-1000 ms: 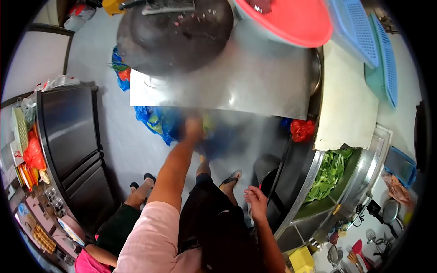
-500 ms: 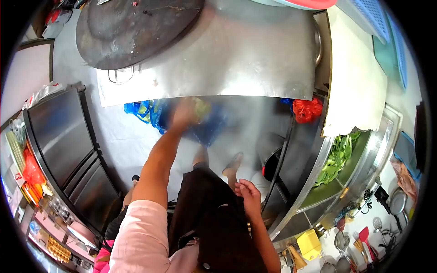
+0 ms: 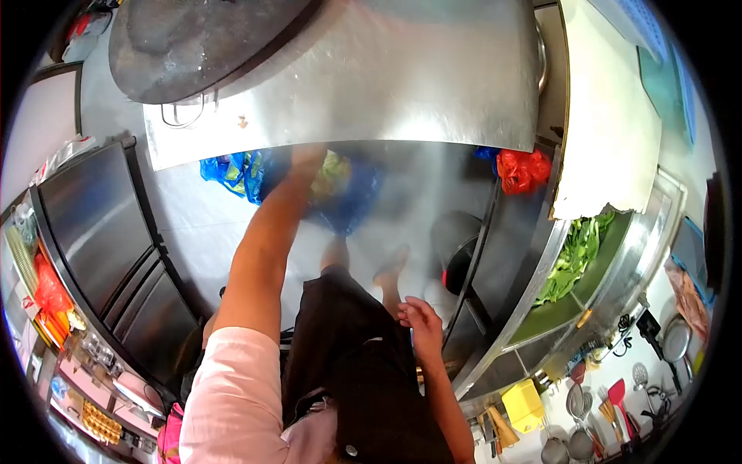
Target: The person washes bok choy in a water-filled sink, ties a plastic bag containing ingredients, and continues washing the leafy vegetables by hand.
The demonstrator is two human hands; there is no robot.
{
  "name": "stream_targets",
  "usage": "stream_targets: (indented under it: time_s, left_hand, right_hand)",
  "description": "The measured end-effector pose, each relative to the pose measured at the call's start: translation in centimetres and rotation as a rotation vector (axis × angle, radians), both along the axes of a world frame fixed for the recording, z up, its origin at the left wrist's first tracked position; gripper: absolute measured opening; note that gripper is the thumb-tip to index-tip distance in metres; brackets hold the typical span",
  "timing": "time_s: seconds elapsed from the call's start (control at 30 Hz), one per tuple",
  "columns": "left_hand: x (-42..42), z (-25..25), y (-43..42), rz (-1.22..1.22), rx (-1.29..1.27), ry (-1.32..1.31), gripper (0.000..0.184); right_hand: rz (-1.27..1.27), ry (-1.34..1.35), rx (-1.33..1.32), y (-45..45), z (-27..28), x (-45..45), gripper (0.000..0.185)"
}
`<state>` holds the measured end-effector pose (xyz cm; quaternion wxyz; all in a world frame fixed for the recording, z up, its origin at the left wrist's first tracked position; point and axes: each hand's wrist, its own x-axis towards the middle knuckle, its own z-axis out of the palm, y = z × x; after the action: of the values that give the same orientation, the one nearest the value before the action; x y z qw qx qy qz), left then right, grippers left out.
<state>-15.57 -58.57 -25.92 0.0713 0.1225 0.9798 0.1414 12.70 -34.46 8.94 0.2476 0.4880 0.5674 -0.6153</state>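
Observation:
My left hand reaches down under the front edge of the steel table. Its fingers are hidden by the edge and blur. Beside it is a translucent blue plastic bag with pale green leafy vegetables in it. Another blue bag with greens lies just to the left. My right hand hangs in front of my dark apron, fingers loosely bent and apart, with nothing seen in it.
A round dark chopping board sits on the table's left part. A red bag hangs at the right corner. Leafy greens fill a sink on the right. A dark cabinet stands left, with part of another person in pink below.
The view has shifted, so the table and chopping board sit higher and farther left. My left hand has gone farther under the edge. The other person is less visible.

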Motion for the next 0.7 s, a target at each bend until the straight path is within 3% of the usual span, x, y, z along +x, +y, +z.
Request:
stream_targets:
  time_s: [0.07, 0.17, 0.3, 0.33, 0.43, 0.57, 0.63, 0.7]
  left_hand:
    - [-0.5, 1.9, -0.6, -0.088, -0.067, -0.239, 0.05]
    - [0.0, 5.6, -1.9, -0.115, 0.129, -0.347, 0.047]
    - [3.9, 3.9, -4.5, -0.03, 0.292, -0.179, 0.027]
    - [4.6, 4.4, -4.7, -0.045, 0.196, -0.143, 0.018]
    - [4.5, 6.9, -4.1, 0.137, 0.166, -0.282, 0.018]
    - [2.9, 4.1, -2.8, 0.11, 0.164, -0.068, 0.025]
    - [0.6, 5.1, -1.3, 0.151, 0.084, -0.298, 0.026]
    - [0.6, 4.3, -1.1, 0.099, 0.065, -0.295, 0.027]
  right_hand:
    - [-0.005, -0.003, -0.001, 0.0, 0.5, -0.3, 0.027]
    - [-0.004, -0.009, -0.002, 0.4, 0.3, 0.2, 0.028]
    - [-0.025, 0.011, -0.011, 0.7, -0.2, 0.5, 0.028]
    - [-0.015, 0.01, -0.004, 0.7, -0.1, 0.1, 0.028]
    - [-0.019, 0.002, 0.007, 0.4, 0.5, -0.8, 0.028]
    - [0.005, 0.003, 0.02, 0.3, 0.2, -0.6, 0.028]
    - [0.0, -0.001, 0.005, 0.3, -0.1, -0.1, 0.029]
    - [0.002, -0.003, -0.005, 0.3, -0.2, 0.0, 0.029]
